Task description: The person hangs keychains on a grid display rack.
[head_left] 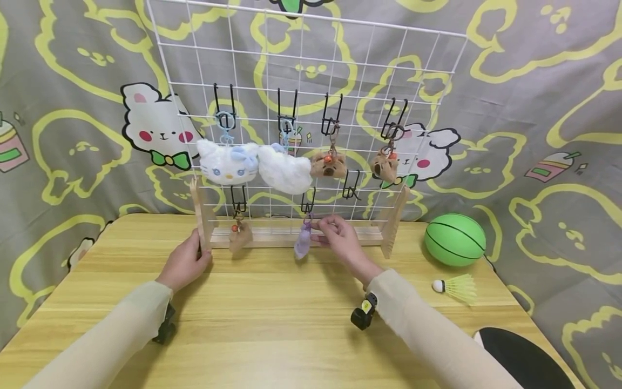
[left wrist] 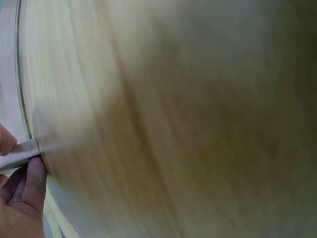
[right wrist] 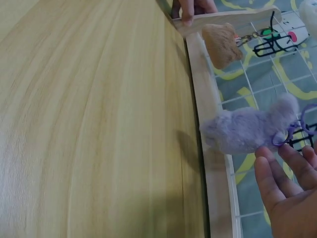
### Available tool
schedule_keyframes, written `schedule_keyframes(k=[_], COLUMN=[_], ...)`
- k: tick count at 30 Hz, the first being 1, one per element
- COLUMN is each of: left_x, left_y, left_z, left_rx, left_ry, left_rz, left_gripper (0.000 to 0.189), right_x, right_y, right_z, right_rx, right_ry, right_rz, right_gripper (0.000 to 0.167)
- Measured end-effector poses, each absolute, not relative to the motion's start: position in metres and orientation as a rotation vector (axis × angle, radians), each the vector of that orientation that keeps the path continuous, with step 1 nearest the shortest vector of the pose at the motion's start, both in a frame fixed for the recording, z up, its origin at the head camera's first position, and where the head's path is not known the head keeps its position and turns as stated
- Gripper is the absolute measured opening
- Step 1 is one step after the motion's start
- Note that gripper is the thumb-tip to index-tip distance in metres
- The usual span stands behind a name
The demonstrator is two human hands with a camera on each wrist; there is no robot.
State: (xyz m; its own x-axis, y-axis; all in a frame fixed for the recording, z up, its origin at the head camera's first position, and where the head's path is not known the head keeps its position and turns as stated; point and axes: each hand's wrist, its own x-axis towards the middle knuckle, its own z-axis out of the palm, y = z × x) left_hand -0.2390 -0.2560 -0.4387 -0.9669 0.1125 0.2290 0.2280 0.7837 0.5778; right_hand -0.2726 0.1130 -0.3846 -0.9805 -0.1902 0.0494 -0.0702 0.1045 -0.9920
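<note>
A purple plush keychain (head_left: 302, 241) hangs by its purple ring from a black hook in the lower row of a white wire grid rack (head_left: 301, 56). My right hand (head_left: 340, 240) is beside it, fingertips right at the ring and the plush's upper end. In the right wrist view those fingers (right wrist: 292, 181) are fairly straight, with the purple plush (right wrist: 242, 130) just beyond them. At the rack's left end, my left hand (head_left: 187, 262) grips the wooden side support (head_left: 200, 213). The left wrist view shows thumb and fingers on opposite sides of the wood (left wrist: 22, 152).
Two white plush keychains (head_left: 228, 165) and two brown ones (head_left: 329, 165) hang in the upper row. Another brown plush (head_left: 240, 237) hangs lower left; a lower hook (head_left: 351, 186) is bare. At right are a green ball (head_left: 455, 240), a shuttlecock (head_left: 457, 287) and a black rounded object (head_left: 522, 359).
</note>
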Motion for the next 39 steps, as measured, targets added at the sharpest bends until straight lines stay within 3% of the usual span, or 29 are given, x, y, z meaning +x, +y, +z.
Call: schedule_keyframes(k=[17, 32, 39], left_x=[-0.242, -0.242, -0.242], left_y=[-0.258, -0.257, -0.256], left_z=[-0.443, -0.44, -0.44], left_rx=[-0.272, -0.27, -0.271], left_ry=[-2.791, -2.791, -2.792], left_rz=[-0.946, -0.936, -0.929], left_gripper=[0.045, 0.052, 0.049], right_x=[-0.258, -0.235, -0.23], right_y=[0.164, 0.225, 0.245], right_z=[-0.387, -0.393, -0.399], right_rx=[-0.324, -0.464, -0.352], right_ry=[2.337, 2.689, 2.776], right_rz=[-1.875, -1.369, -1.103], right_gripper=[0.033, 0.021, 0.017])
